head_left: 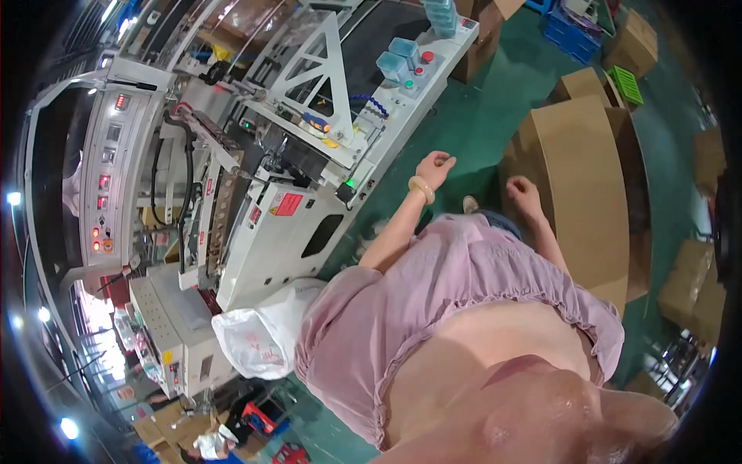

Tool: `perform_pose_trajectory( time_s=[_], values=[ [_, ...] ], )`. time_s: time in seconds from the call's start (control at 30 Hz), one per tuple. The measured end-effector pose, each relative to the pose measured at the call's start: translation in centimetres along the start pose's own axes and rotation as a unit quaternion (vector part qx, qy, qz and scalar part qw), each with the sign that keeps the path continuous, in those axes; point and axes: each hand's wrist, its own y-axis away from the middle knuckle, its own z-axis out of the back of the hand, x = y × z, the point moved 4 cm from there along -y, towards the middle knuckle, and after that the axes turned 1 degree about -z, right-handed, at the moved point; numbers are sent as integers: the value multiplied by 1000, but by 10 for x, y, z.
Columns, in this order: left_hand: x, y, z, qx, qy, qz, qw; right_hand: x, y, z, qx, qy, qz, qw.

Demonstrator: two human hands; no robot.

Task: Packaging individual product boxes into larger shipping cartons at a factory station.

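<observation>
My left hand point(435, 168) hangs over the green floor beside the machine's long white side panel. Its fingers curl loosely, with a gap toward the thumb and nothing in them. A pale bangle point(422, 189) circles that wrist. Just left of a large cardboard box point(580, 170) is my right hand point(525, 197), also loosely curled, with no object visible in it. I cannot tell whether it touches the box. The white packaging machine point(286, 224) stands to my left, its rail point(413, 112) carrying red and green buttons. Clear bluish plastic containers point(398, 62) sit on the rail's far part.
A screwdriver point(315, 121) with a blue and yellow handle lies on the machine. A white bag point(263, 340) stands at my left. Beyond the large box are a green basket point(625, 85), a blue crate point(572, 37) and more cartons point(632, 46).
</observation>
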Motion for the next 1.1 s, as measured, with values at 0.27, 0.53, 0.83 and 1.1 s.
perform_pose_trajectory(
  time_s=[0.27, 0.53, 0.83, 1.1],
  values=[
    [-16, -64, 35, -60, 63, -11, 996, 137, -183, 0, 68, -87, 114, 987],
    [-73, -166, 101, -243, -134, -125, 953, 229, -334, 41, -16, -115, 224, 968],
    [-164, -258, 97, -243, -272, -154, 918, 372, -430, 60, 162, 213, 464, 844],
    [-228, -341, 53, -189, -4, -174, 966, 400, -511, -13, 458, 452, 498, 581]
  ],
)
